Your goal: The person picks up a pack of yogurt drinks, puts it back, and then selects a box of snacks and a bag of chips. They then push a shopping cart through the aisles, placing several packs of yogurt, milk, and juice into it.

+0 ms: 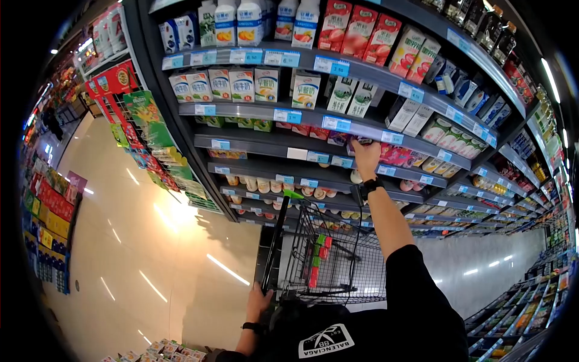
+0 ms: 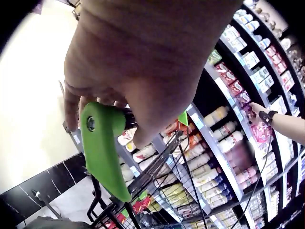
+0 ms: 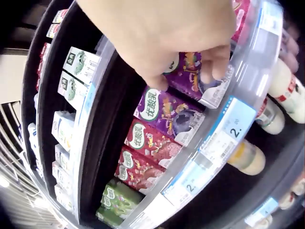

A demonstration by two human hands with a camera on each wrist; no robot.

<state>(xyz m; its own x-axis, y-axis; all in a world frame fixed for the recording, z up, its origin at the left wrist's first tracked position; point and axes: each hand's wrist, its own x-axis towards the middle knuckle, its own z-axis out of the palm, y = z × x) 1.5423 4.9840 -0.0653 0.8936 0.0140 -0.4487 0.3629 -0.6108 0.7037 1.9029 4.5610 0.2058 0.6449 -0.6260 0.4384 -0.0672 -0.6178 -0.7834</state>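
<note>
My right hand [image 1: 366, 158] reaches into a middle shelf. In the right wrist view its thumb and fingers pinch a purple drink carton [image 3: 189, 76] that stands in the row. Beside that carton is another purple carton [image 3: 167, 116], then red cartons [image 3: 151, 143] and green ones [image 3: 119, 198]. My left hand [image 1: 258, 303] grips the black handle [image 1: 276, 247] of the shopping cart [image 1: 301, 265]. In the left wrist view the fingers curl round the bar next to its green end cap [image 2: 102, 148]. Several red and green packs [image 1: 319, 259] lie in the cart.
A clear shelf lip with a price tag [image 3: 233, 121] runs along the front of the cartons. Milk cartons [image 1: 241, 84] line the shelf above, and bottles [image 3: 288, 88] stand lower down. A rack of hanging snack bags [image 1: 151, 120] stands at the left.
</note>
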